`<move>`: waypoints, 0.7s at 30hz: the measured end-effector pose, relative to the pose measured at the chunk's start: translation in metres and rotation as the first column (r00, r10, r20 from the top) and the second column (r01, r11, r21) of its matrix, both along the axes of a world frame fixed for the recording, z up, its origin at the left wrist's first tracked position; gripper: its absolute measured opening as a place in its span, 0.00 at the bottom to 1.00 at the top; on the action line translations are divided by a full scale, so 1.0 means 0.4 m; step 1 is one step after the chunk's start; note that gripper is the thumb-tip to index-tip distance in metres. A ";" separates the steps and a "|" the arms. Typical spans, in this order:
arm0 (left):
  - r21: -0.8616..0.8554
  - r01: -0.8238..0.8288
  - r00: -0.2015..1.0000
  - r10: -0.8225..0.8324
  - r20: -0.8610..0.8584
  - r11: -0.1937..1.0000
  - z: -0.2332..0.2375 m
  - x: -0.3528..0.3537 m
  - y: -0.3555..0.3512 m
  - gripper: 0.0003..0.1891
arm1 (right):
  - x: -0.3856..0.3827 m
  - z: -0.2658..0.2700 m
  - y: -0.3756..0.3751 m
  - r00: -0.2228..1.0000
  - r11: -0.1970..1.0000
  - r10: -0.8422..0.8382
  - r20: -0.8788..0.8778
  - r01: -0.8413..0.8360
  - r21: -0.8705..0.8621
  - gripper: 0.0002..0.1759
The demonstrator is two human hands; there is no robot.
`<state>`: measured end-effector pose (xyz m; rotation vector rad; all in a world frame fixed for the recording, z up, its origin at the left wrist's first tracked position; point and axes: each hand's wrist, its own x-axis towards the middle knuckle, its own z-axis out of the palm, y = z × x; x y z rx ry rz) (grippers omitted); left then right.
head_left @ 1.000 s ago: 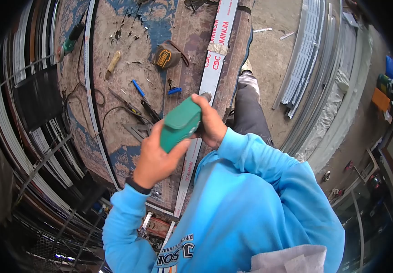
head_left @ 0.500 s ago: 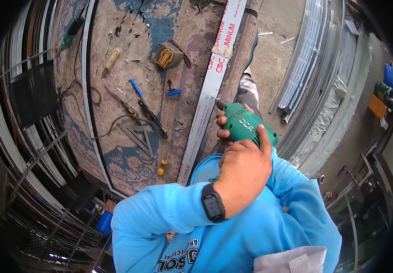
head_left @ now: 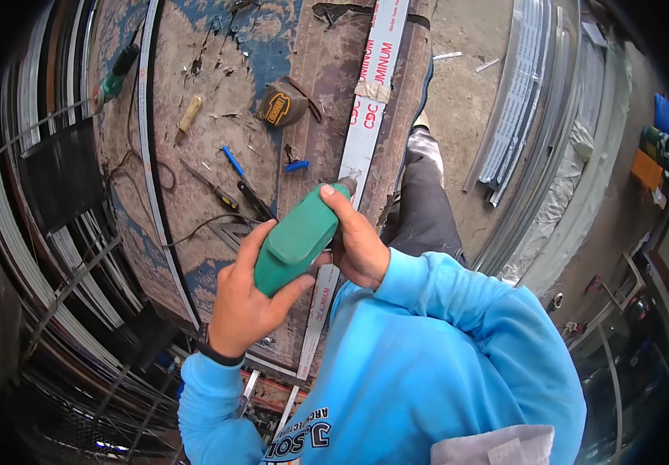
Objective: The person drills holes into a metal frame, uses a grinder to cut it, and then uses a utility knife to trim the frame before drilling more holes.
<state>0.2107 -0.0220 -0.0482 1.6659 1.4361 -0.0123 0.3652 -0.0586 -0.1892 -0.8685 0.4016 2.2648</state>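
Observation:
A green power drill [head_left: 297, 236] slants across the aluminium bar [head_left: 365, 128], its chuck [head_left: 348, 183] at the bar's face. Whether the bit is in the metal is hard to see. My left hand [head_left: 245, 291], with a dark band at the wrist, is wrapped around the drill's rear end. Near the front of the drill body, my right hand [head_left: 359, 244] grips from the right side, thumb on top. Protective film with red lettering covers the bar, and a strip of tape [head_left: 372, 91] crosses it.
On the carpet-covered bench [head_left: 218, 198] lie a tape measure [head_left: 282, 103], a wooden-handled tool [head_left: 189, 116], a screwdriver [head_left: 210, 186], a blue-handled tool [head_left: 234, 161] and a cable. Metal profiles [head_left: 517, 101] lie on the floor at right; racked lengths [head_left: 48, 232] stand at left.
The drill has swung round and shifted left, its rear end now at lower left. My left hand has moved from above the drill to its rear; my right hand now holds its front.

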 end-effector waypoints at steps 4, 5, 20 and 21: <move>-0.026 -0.003 1.000 0.003 -0.003 1.000 0.033 0.028 0.010 0.39 | 0.007 0.013 0.006 0.998 0.999 -0.043 -0.048 0.043 -0.001 0.34; -0.027 0.000 1.000 0.000 -0.007 1.000 0.033 0.029 0.011 0.39 | 0.006 0.012 0.008 0.998 0.999 -0.043 -0.051 0.043 -0.007 0.34; -0.074 0.056 0.994 -0.063 -0.088 0.996 0.032 0.052 0.049 0.38 | 0.006 -0.017 0.018 0.996 0.998 -0.061 -0.067 0.062 0.019 0.35; -0.062 0.072 0.993 -0.077 -0.094 0.996 0.029 0.051 0.053 0.37 | 0.006 -0.016 0.022 0.995 0.997 -0.073 -0.063 0.074 0.015 0.35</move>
